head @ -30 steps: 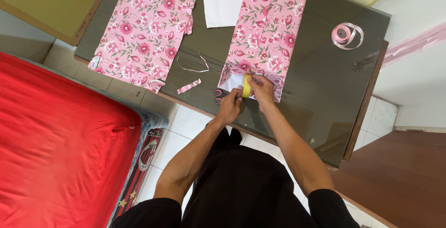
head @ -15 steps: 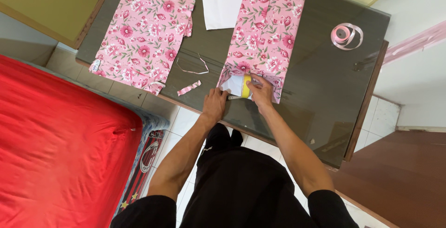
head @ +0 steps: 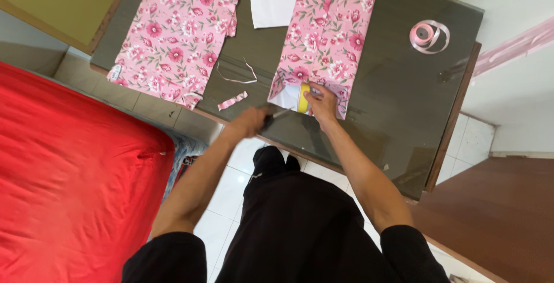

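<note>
- L hand [head: 249, 122] at table [head: 398, 110] edge, blurry, fist wrapped round scissors [head: 277, 114].
- R hand [head: 321, 102] pins yellow tape roll [head: 303, 98] onto folded floral paper [head: 323, 29].
- Step, I'd say: cutting tape (flap needs holding flat next).
- Farther: 2nd sheet [head: 173, 35], ribbon spool [head: 425, 33].

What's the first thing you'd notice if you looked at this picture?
Probably the big red bedcover filling the left side, beside the dark glass-topped table. On the table lie pink flowered paper sheets; at its near edge the right hand presses a yellow tape roll on a folded flowered sheet, while the blurred left hand grips scissors.
</note>
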